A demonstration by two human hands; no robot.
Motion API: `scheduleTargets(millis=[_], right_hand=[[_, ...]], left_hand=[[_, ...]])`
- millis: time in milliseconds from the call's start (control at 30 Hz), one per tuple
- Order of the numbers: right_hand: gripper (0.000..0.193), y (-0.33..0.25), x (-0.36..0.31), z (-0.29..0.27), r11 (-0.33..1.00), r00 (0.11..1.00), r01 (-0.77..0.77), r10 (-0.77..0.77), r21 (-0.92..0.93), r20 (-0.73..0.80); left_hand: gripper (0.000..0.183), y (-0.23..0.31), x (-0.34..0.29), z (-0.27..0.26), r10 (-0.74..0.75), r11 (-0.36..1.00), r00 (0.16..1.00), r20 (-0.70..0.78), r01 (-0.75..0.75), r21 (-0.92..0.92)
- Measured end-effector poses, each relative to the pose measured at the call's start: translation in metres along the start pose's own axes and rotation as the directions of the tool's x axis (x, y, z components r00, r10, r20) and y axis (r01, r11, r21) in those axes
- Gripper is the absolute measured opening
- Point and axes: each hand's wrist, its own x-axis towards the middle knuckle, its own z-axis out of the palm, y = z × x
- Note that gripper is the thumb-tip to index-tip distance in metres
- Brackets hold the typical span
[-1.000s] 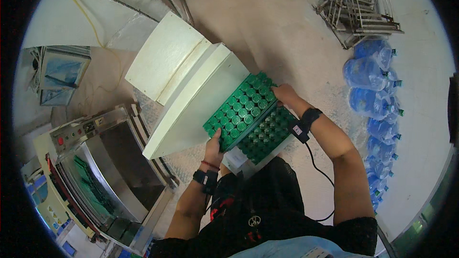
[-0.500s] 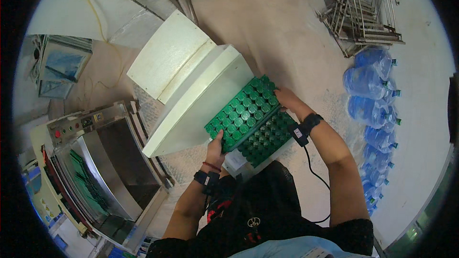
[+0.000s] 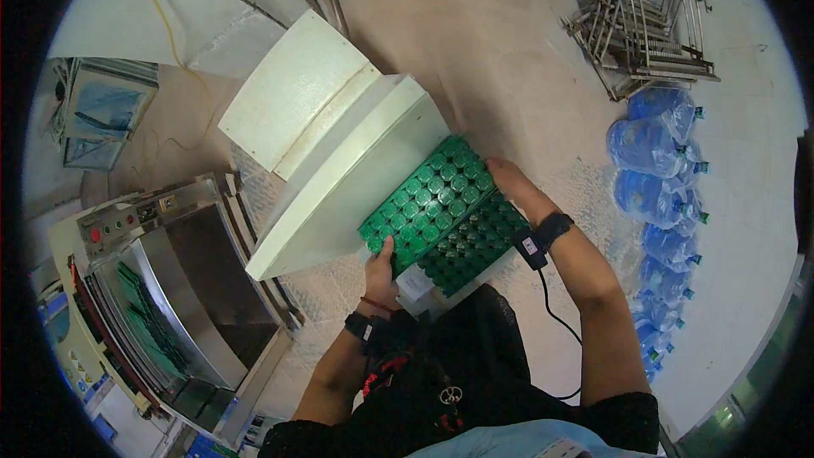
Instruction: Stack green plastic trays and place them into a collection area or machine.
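Although the view shifts slightly over the last second, the bright green panel (image 3: pixel 428 203) stays held at both ends, which suggests a steady hold rather than a release. Beside the white hood (image 3: pixel 373 178), the left hand (image 3: pixel 381 278) sets its thumb on the panel's lower left end, other fingers hidden; the panel slants alongside a darker green panel (image 3: pixel 472 243), and the right hand (image 3: pixel 510 181) grasps the bright one's right end, finger spread hard to tell.
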Motion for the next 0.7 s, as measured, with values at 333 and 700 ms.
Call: scheduleTargets(millis=[333, 700], right_hand=[[0.041, 0.004, 0.001, 0.005, 0.937, 0.996, 0.069, -0.085, -0.342, -0.032], [0.049, -0.097, -0.044, -0.026, 0.795, 0.958, -0.214, 0.059, -0.567, -0.279]], left_hand=[[0.041, -0.02, 0.016, -0.015, 0.058, 0.997, 0.998, -0.017, -0.059, -0.043], [0.043, -0.025, 0.027, -0.014, 0.123, 0.989, 0.99, -0.061, -0.128, -0.075]])
